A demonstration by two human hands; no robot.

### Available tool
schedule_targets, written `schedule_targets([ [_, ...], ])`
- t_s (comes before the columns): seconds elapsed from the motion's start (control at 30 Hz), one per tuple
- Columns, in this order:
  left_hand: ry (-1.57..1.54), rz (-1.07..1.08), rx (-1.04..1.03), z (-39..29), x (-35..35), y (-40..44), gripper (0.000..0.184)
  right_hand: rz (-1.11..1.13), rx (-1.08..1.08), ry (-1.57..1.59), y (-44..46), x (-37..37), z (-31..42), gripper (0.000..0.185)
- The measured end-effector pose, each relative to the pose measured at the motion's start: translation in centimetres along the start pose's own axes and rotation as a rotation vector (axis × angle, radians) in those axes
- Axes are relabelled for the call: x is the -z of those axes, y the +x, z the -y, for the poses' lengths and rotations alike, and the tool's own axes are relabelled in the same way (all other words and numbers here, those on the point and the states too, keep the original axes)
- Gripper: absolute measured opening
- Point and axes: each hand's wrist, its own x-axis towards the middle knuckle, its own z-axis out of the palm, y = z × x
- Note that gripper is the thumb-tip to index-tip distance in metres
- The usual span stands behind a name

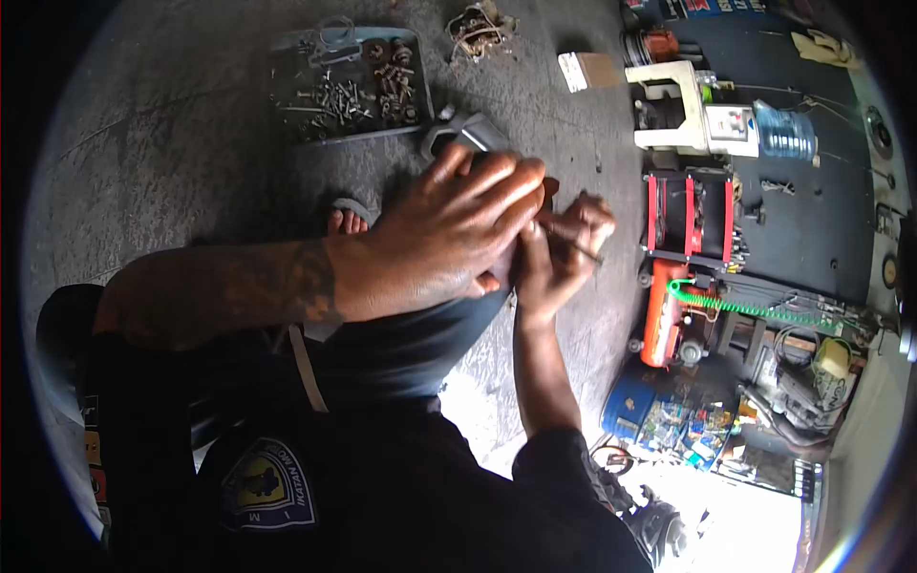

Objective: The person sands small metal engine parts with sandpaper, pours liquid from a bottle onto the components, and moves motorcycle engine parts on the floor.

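Observation:
Fingers curled and knuckles up, my left hand (458,224) comes in from the left and closes round something mostly hidden beneath it. A small brown part shows past its fingertips. Just to its right, my right hand (559,253) is closed, its thumb almost touching the left fingers. A thin dark rod (589,251) sticks out between its fingers. Both hands are above my dark-clothed leg (420,339). Behind the left hand, a grey metal part (478,132) lies on the floor.
A tray (425,86) of bolts (339,100) and metal parts stands at the upper left. A greasy bundle (480,33) and a cardboard piece (597,71) lie beyond. At right are a red-and-black rack (690,218), an orange compressor (661,315) and a blue drum (626,406).

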Motion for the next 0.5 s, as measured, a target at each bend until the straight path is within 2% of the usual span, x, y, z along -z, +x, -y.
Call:
schedule_targets([
  [0.1,0.074,-0.087,-0.010,0.4,-0.4,-0.3,0.104,0.018,0.049,-0.021,-4.0,0.9,-1.0,0.018],
  [0.13,0.031,-0.035,0.004,0.9,-0.4,-0.4,0.111,0.025,0.036,-0.034,-5.7,1.1,-0.8,0.021],
  [0.23,0.019,-0.017,-0.002,0.6,-0.1,-0.3,0.111,0.016,0.125,-0.044,-3.1,0.7,-1.2,0.019],
  [0.3,-0.010,-0.002,-0.004,0.1,-0.2,-0.1,0.107,0.004,0.079,-0.058,0.1,0.2,-1.2,0.018],
  [0.37,-0.007,-0.024,-0.008,0.2,0.0,0.0,0.106,-0.009,-0.076,-0.092,-2.5,0.7,-1.2,0.020],
  [0.43,0.013,-0.026,0.009,0.9,0.6,-0.1,0.105,0.083,-0.016,-0.070,-7.8,2.5,-1.5,0.016],
  [0.47,0.008,-0.005,-0.001,1.4,0.7,0.0,0.107,0.020,-0.157,-0.082,-8.4,3.0,-0.5,0.023],
  [0.5,0.000,0.025,0.003,1.4,0.7,0.0,0.108,-0.150,-0.260,0.016,-8.7,3.3,-0.1,0.024],
])
